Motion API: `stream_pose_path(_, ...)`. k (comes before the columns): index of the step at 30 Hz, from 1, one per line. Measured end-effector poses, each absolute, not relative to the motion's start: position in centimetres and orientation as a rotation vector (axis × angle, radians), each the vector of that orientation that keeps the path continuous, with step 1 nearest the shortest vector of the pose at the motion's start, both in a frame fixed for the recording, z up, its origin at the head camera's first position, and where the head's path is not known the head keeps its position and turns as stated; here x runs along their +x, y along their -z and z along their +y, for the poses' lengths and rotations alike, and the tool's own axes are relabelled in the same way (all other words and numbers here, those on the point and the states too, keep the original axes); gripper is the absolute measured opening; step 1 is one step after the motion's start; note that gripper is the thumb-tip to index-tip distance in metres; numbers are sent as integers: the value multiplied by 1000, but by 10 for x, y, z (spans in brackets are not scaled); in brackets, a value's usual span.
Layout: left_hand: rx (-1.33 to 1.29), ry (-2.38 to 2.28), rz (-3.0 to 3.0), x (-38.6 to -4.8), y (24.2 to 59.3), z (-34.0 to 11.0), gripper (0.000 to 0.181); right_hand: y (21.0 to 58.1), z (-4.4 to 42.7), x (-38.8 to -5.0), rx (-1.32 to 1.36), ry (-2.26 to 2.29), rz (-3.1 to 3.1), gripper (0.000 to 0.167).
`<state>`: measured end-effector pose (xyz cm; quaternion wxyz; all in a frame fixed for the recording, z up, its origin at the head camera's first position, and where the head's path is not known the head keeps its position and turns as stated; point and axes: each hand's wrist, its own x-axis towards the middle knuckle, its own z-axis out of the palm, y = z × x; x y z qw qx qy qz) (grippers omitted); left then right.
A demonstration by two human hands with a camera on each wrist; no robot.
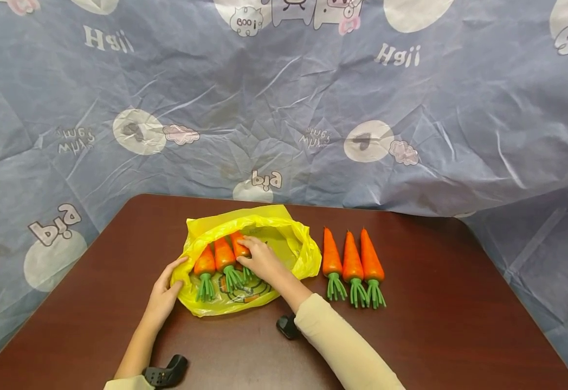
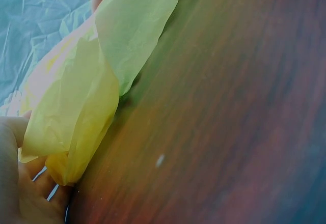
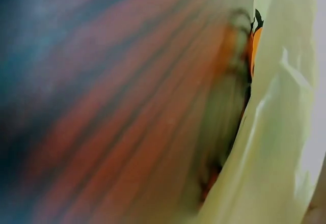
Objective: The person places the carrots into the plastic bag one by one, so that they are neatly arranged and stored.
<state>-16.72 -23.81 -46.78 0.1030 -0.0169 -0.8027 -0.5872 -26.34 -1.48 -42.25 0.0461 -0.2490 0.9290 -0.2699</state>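
Note:
A yellow plastic bag (image 1: 309,259) lies on its side with its mouth spread toward me. My left hand (image 1: 161,299) grips the bag's left edge; in the left wrist view, thumb and fingers lie on either side of the yellow film (image 2: 71,117). Inside the bag, my right hand (image 1: 264,264) holds a carrot (image 1: 239,245) with green stems, partly covered by the fingers. Left of it in the bag lie two more carrots, a middle one (image 1: 224,254) and a left one (image 1: 204,264). In the right wrist view the bag's side (image 3: 275,132) hides the hand's grip.
Three carrots lie side by side right of the bag: a left one (image 1: 331,255), a middle one (image 1: 352,262) and a right one (image 1: 371,257). The brown table (image 1: 440,303) reaches back to a grey-blue printed cloth (image 1: 274,97). Black wrist devices sit near both sleeves.

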Motion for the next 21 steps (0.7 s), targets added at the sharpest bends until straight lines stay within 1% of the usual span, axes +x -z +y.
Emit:
stream_pose_path(10, -75, 1758, -2350, -169, 467, -238, 48, 429, -17, -267, -755, 800, 2849, 50)
stream_pose_path(16, -82, 1760, -2345, -170, 467, -239, 49, 431, -16, -265, -807, 761, 2849, 47)
stream_pose_path(21, -71, 1744, -2362, -168, 469, -239, 48, 430, -13, -261, -802, 824, 2822, 45)
